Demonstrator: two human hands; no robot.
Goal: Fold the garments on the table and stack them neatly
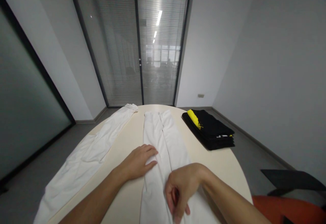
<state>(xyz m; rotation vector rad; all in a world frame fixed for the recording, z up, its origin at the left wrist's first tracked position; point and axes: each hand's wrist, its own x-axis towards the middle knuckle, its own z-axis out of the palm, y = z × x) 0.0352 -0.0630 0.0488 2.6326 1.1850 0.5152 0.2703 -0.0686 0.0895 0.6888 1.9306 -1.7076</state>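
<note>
A pair of white trousers [152, 132] lies lengthwise on the table, waistband at the far end and a long fold running down it. My left hand [141, 161] rests on their left edge, palm down, fingers stretched out and thumb apart. Nearer to me, my right hand [183, 188] is bent down over the same trousers. Its fingers are curled in toward the thumb, at the cloth; the fingertips are partly hidden, and how much fabric they pinch is hard to see.
Another white garment [89, 152] stretches along the left edge of the round table [129, 139]. A stack of folded black clothes [211, 125] with a yellow print sits at the far right. Beside the table at lower right stands an orange-seated chair [287, 210]. Glass doors [160, 81] are behind.
</note>
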